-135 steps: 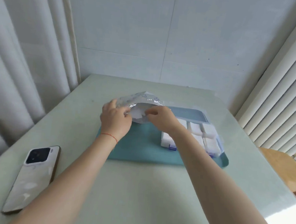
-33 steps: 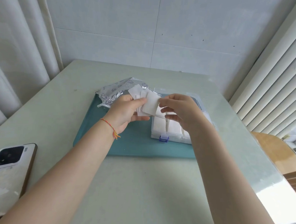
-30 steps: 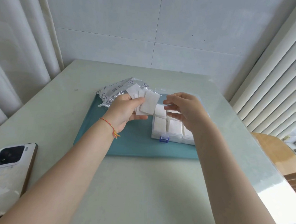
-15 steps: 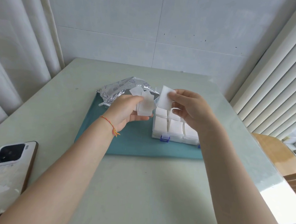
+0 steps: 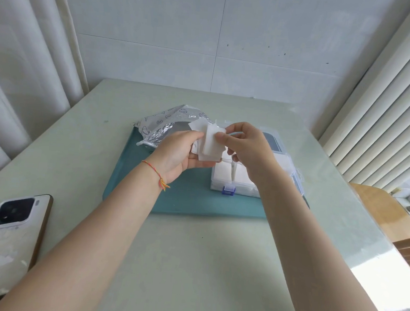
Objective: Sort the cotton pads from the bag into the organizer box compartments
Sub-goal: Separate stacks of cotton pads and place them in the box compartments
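Now the right hand (image 5: 242, 145) is back at mid-frame, pinching the top pad (image 5: 211, 145) of the stack the left hand (image 5: 178, 151) grips; another goes to the box (image 5: 236, 181) next.

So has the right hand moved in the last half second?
Yes. The right hand has come back left from above the organizer box, and now pinches the top pad of the stack that the left hand holds.

You had no readable words or numbers before you; the silver bag (image 5: 163, 125), upper centre of the frame, bore only small dark printed pictograms, too small to decipher.
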A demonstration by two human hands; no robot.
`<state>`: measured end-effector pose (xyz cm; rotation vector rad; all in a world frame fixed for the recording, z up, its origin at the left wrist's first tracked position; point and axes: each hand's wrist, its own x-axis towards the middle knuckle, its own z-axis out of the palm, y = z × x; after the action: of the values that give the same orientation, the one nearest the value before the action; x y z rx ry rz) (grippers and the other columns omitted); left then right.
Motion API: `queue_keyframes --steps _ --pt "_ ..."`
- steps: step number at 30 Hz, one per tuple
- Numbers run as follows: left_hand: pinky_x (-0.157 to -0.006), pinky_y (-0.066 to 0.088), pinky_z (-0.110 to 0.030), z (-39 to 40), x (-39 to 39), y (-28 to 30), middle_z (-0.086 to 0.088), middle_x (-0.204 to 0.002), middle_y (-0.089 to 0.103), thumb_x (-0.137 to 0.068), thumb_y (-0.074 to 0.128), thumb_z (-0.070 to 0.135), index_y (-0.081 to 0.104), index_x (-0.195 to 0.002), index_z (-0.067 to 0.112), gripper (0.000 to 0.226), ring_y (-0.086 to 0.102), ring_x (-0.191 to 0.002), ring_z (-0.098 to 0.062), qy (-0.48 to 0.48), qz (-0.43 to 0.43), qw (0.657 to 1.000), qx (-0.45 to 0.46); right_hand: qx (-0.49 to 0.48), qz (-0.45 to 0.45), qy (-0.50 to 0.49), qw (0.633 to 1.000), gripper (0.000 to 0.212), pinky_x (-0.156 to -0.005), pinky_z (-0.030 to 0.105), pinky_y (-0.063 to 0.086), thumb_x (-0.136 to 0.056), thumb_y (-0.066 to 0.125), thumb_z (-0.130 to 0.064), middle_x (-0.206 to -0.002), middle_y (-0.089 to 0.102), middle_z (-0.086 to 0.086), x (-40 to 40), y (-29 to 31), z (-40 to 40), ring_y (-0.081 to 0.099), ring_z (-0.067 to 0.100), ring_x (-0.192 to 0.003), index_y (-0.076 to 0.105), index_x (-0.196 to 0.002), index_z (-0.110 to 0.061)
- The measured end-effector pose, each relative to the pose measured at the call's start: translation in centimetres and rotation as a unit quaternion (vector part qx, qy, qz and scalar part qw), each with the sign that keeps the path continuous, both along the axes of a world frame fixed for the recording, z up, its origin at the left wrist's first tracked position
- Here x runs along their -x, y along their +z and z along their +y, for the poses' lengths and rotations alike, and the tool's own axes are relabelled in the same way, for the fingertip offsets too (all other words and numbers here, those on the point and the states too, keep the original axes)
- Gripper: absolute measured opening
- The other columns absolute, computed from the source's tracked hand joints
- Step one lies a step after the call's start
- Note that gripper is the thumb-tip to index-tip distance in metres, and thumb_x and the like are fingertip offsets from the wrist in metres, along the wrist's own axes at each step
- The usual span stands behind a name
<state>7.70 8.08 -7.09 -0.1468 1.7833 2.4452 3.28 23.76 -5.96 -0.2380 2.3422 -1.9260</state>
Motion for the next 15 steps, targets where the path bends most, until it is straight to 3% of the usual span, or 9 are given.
queue_keyframes --steps 3,10,12,15 --pt "-0.063 0.059 -0.034 0.1 0.0 0.0 -0.025 -0.109 0.070 -0.103 0.040 0.013 0.061 -0.123 -0.001 0.032 0.071 -0.090 -0.041 0.003 -0.001 1.000 -0.004 -0.010 0.016 0.014 1.000 0.022 -0.048 0.015 0.039 -0.084 0.076 -0.013 -0.077 0.058 0.008 -0.1 -0.1 -0.2 0.049 0.015 -0.059 0.062 -0.100 -0.008" --pt "-0.060 0.059 -0.035 -0.2 0.2 -0.2 -0.024 -0.106 0.070 -0.103 0.038 0.009 0.060 -0.117 -0.001 0.028 0.071 -0.082 -0.039 0.034 -0.018 0.998 -0.041 0.002 0.085 -0.033 0.996 0.013 -0.057 0.024 0.042 -0.086 0.072 -0.010 -0.073 0.060 0.003 0.3 0.0 0.2 0.054 0.016 -0.065 0.061 -0.082 -0.017" --pt "-0.063 0.061 -0.037 -0.5 0.4 -0.4 -0.022 -0.104 0.071 -0.103 0.037 0.010 0.059 -0.117 0.001 0.028 0.072 -0.080 -0.038 0.045 -0.020 0.998 -0.026 0.040 0.076 -0.049 0.995 0.011 -0.058 0.022 0.045 -0.087 0.070 -0.010 -0.075 0.065 0.002 0.4 0.6 0.9 0.060 0.013 -0.063 0.061 -0.084 -0.014" --pt "-0.063 0.060 -0.036 -0.7 0.5 -0.5 -0.024 -0.110 0.069 -0.102 0.039 0.011 0.062 -0.112 0.001 0.026 0.072 -0.084 -0.040 0.050 -0.024 0.998 0.011 0.071 0.041 0.013 0.997 0.008 -0.059 0.023 0.042 -0.088 0.071 -0.012 -0.071 0.066 -0.002 0.6 1.0 1.7 0.059 0.012 -0.062 0.064 -0.084 -0.014"
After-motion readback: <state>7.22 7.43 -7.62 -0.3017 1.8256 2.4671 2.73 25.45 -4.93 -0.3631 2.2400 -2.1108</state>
